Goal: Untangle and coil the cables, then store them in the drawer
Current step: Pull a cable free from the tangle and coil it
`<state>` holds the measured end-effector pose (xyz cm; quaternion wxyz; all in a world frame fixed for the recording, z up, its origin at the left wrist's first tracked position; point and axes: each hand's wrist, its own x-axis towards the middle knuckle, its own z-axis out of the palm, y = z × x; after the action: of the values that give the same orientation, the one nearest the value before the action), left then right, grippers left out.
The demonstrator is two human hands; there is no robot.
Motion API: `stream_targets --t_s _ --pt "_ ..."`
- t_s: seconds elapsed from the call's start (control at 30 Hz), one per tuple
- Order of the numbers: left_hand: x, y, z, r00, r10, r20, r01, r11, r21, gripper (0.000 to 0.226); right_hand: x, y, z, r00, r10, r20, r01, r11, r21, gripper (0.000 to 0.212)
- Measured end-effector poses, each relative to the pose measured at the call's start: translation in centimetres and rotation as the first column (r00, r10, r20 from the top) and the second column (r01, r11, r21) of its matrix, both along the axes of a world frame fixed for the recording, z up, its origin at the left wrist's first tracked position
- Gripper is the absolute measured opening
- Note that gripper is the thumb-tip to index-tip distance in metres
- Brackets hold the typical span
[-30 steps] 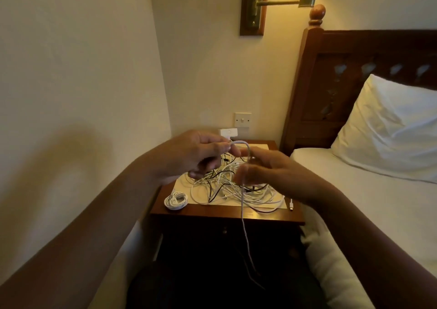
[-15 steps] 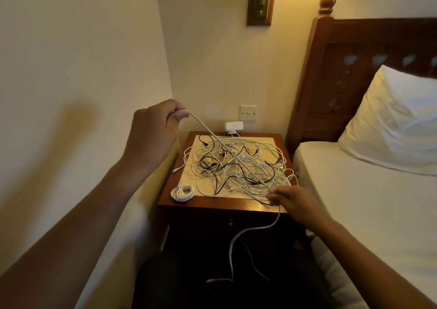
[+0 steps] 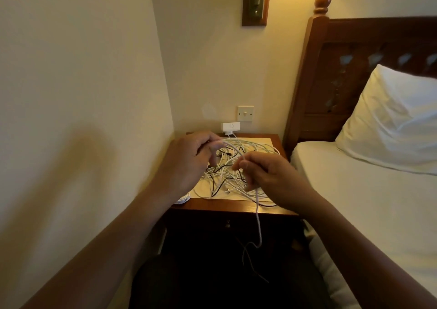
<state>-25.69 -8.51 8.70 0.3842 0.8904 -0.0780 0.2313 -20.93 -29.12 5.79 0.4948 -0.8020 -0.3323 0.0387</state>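
Now: left hand [image 3: 186, 162] and right hand [image 3: 274, 176] both grip one white cable [image 3: 258, 216]

Both hands are raised over the nightstand [image 3: 236, 206], close together but not touching; the left hand pinches the white cable between thumb and fingertips, while the right hand has its fingers curled round the same cable just beside it. Between the two hands the cable makes a short arch; below the right hand it hangs past the front edge of the nightstand and trails off into the dark by the person's lap.

Beneath the hands lies the tangle [image 3: 224, 181] of white and black cables, spread over the pale centre of the nightstand top; a few loops reach its front edge. At the front left corner sits a small coiled cable [image 3: 184, 199], white and partly hidden behind the left forearm. Under the top, the drawer [image 3: 250, 224] is in shadow, with only its small knob [image 3: 228, 225] clearly showing.

Against the wall behind the tangle a white adapter [image 3: 231, 126] is plugged in, with a wall switch [image 3: 245, 113] just above it; to the right stands the bed [image 3: 354, 197] with its pillow [image 3: 392, 124] and dark wooden headboard [image 3: 350, 55].
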Motion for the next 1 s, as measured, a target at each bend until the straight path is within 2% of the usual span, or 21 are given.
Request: stream_targets --t_s 0.03,0.07,0.1,0.13,0.17,0.2,0.3,0.37,0.43,0.47,0.53,0.6,0.67,0.7,0.77,0.9,0.93,1.0 --pt "-0.1 0.6 -0.1 0.988 -0.034 -0.152 0.022 0.996 -0.081 0.019 0.4 -0.1 0.0 0.993 -0.077 0.094 0.077 0.997 0.005 0.021" --pt "-0.3 1.1 -0.3 0.933 -0.136 -0.334 0.069 0.976 -0.205 0.021 1.0 -0.2 -0.1 0.972 -0.144 0.185 0.145 0.989 0.008 0.020" --pt "-0.7 1.4 -0.5 0.828 -0.283 -0.483 0.116 0.931 -0.347 0.023 1.6 -0.3 -0.2 0.944 -0.191 0.269 0.194 0.981 0.015 0.018" --pt "-1.0 1.4 -0.6 0.722 -0.423 -0.547 0.145 0.866 -0.479 0.026 2.1 -0.4 -0.3 0.917 -0.218 0.333 0.223 0.975 0.025 0.017" --pt "-1.2 1.2 -0.7 0.664 -0.529 -0.529 0.153 0.788 -0.596 0.028 2.4 -0.4 -0.7 0.900 -0.228 0.372 0.232 0.972 0.035 0.017" --pt "-1.3 1.0 -0.6 0.660 -0.599 -0.453 0.153 0.698 -0.699 0.028 2.7 -0.4 -1.1 0.894 -0.235 0.381 0.238 0.970 0.040 0.016" --pt "-0.9 0.7 1.0 0.776 -0.616 -0.132 0.208 0.448 -0.869 0.027 2.7 -0.2 -3.2 0.933 -0.237 0.273 0.236 0.971 0.035 0.019" --pt "-0.2 0.9 1.9 0.842 -0.540 0.001 0.238 0.369 -0.899 0.030 2.2 0.1 -4.8 0.955 -0.211 0.209 0.219 0.976 -0.013 0.021" --pt "0.6 1.1 2.0 0.899 -0.434 0.061 0.245 0.380 -0.892 0.034 0.9 0.7 -5.8 0.977 -0.140 0.161 0.157 0.983 -0.099 0.022" --pt "1.1 0.9 1.7 0.923 -0.380 0.066 0.240 0.434 -0.868 0.034 0.0 1.2 -5.8 0.986 -0.086 0.144 0.108 0.983 -0.150 0.022" --pt "1.7 0.5 0.6 0.969 -0.246 0.033 0.188 0.642 -0.743 0.032 -2.2 2.1 -4.9 0.989 0.049 0.139 -0.011 0.966 -0.258 0.022" --pt "2.1 0.3 -1.1 0.985 -0.169 -0.018 0.132 0.829 -0.544 0.032 -3.9 2.6 -2.7 0.978 0.147 0.146 -0.094 0.943 -0.319 0.023" --pt "2.2 0.6 -2.4 0.967 -0.215 -0.137 0.151 0.916 -0.372 0.033 -4.0 2.4 -0.1 0.975 0.119 0.190 -0.057 0.951 -0.304 0.024" --pt "2.0 0.7 -2.8 0.939 -0.269 -0.214 0.188 0.924 -0.334 0.032 -3.6 2.1 1.0 0.967 0.084 0.241 -0.009 0.955 -0.296 0.025" --pt "1.2 0.9 -3.1 0.862 -0.400 -0.312 0.282 0.889 -0.360 0.032 -2.3 1.2 2.8 0.948 0.013 0.317 0.073 0.964 -0.256 0.020" --pt "-0.7 1.0 -3.0 0.718 -0.567 -0.404 0.394 0.810 -0.436 0.044 0.8 -0.8 4.2 0.964 -0.093 0.249 0.116 0.990 -0.079 0.007" --pt "-1.1 1.0 -3.0 0.669 -0.613 -0.421 0.412 0.777 -0.476 0.045 1.6 -1.1 3.8 0.965 -0.121 0.231 0.137 0.989 -0.052 0.009" --pt "-1.5 1.1 -2.6 0.594 -0.729 -0.339 0.403 0.635 -0.660 0.043 2.4 -1.5 2.3 0.980 -0.124 0.158 0.125 0.992 0.005 0.018"
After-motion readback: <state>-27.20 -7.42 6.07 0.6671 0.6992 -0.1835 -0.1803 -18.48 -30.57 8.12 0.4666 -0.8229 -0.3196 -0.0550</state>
